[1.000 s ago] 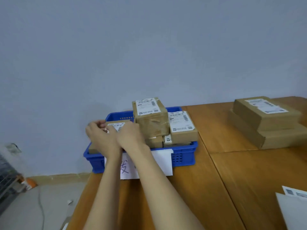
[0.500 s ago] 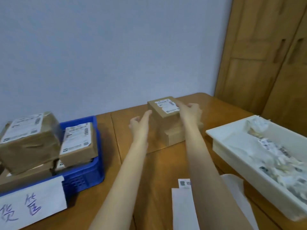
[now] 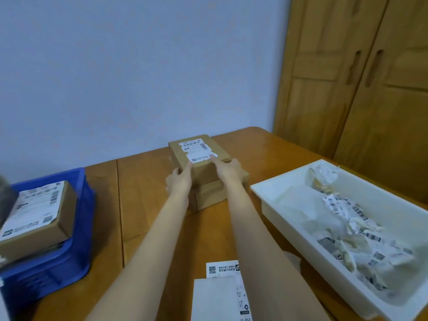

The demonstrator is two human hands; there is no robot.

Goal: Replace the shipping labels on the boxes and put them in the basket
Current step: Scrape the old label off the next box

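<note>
1. Both hands are on the top box [image 3: 199, 156], which sits on a wider box [image 3: 209, 195] at the far side of the table [image 3: 148, 205]. The left hand [image 3: 179, 181] grips its near left corner, with fingers curled round the edge. The right hand [image 3: 228, 171] holds the near right edge, with one finger lying on the lid beside the label [image 3: 196, 150]. The hands are apart, one on each side, so the box is clamped between them, probably to lift it off or draw it closer.
2. The label on that box is ragged and looks partly torn, so it seems to be the old one, not yet replaced.
3. Near the right forearm, closer to the body, lie fresh label sheets [image 3: 222, 293]; my guess is they are kept within reach for sticking on.
4. To the right of the right arm is a white tray [image 3: 273, 200] full of crumpled label scraps [image 3: 352, 228], likely the place for peeled waste.
5. Well to the left of the left arm stands the blue basket [image 3: 78, 228], with a labelled box [image 3: 39, 212] stacked high in it; finished boxes probably go there.
</note>
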